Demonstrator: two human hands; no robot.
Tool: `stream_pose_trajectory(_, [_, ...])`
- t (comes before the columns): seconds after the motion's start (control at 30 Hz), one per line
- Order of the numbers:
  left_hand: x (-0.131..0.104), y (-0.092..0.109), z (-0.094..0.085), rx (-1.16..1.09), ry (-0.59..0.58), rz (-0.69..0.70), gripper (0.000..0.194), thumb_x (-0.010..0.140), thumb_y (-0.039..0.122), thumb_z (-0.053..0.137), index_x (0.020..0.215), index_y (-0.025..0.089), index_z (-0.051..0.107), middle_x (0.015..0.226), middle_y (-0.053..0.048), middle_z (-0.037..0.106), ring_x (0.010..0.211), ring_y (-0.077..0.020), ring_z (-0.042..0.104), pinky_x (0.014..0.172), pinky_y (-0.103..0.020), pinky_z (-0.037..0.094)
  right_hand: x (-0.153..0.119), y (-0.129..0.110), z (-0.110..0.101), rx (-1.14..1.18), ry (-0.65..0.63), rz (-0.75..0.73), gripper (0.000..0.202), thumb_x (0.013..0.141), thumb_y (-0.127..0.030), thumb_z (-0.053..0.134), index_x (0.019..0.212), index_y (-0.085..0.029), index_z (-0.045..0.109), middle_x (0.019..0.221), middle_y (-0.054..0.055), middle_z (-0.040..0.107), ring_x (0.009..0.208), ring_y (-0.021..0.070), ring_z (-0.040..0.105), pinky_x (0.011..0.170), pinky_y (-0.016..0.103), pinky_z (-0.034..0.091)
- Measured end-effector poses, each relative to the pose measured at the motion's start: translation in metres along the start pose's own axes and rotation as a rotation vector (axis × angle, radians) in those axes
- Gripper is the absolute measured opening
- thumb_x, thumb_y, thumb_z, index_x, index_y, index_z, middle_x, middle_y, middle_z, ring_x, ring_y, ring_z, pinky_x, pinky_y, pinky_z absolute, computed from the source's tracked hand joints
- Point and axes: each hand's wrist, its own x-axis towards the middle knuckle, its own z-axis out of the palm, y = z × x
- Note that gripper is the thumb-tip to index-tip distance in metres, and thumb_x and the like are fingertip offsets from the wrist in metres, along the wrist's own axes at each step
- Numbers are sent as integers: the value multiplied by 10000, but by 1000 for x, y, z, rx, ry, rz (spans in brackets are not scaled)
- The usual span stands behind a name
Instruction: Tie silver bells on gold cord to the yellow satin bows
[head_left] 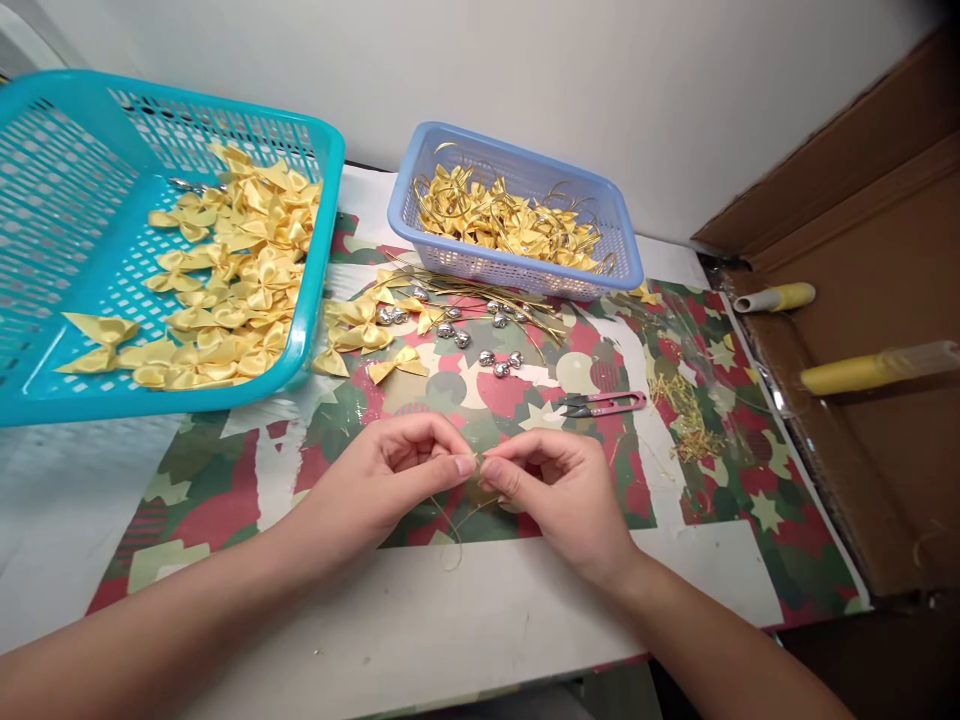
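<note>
Close together over the patterned paper, both hands pinch a thin gold cord (452,530), whose loose ends hang in a loop below. My left hand (411,462) has thumb and forefinger closed on it. Opposite, my right hand (551,480) grips the cord the same way, the fingertips almost touching. Pink-handled thread snips (604,403) lie just beyond the right hand. Silver bells (501,363) sit in small clusters ahead of the hands. A yellow satin bow (397,366) lies beyond the left hand, near more bows (358,325).
At the left stands a turquoise basket (319,250) with many yellow bows. A blue basket (517,268) at the back holds bows with gold cords. Cut gold cords (480,288) lie before it. Thread scraps (686,415) lie right, beside a cardboard wall (847,470) with yellow tubes (855,372).
</note>
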Motion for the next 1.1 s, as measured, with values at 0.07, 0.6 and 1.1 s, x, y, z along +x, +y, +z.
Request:
stream_pose_trajectory(0.07, [0, 0, 1, 0, 4, -2, 153, 819, 268, 665, 689, 186, 656, 658, 37, 585, 616, -71, 508, 566, -170, 400, 0, 1, 0, -41, 26, -25, 62, 702, -248, 756, 684, -199, 723, 653, 10, 719, 572, 118, 630, 516, 222, 490])
stream_pose_trajectory(0.6, [1, 1, 1, 20, 4, -11, 167, 817, 266, 662, 668, 190, 651, 645, 41, 577, 589, -61, 496, 542, -160, 387, 0, 1, 0, -106, 41, -60, 67, 711, -243, 743, 685, -192, 707, 652, 14, 715, 588, 123, 630, 540, 231, 493])
stream_pose_trajectory(1.1, [2, 1, 2, 12, 15, -8, 154, 813, 263, 662, 679, 188, 658, 661, 34, 611, 606, -72, 532, 576, -173, 422, 0, 0, 2, -10, 3, 27, 97, 740, -269, 728, 708, -181, 699, 617, 4, 701, 564, 111, 661, 514, 190, 530])
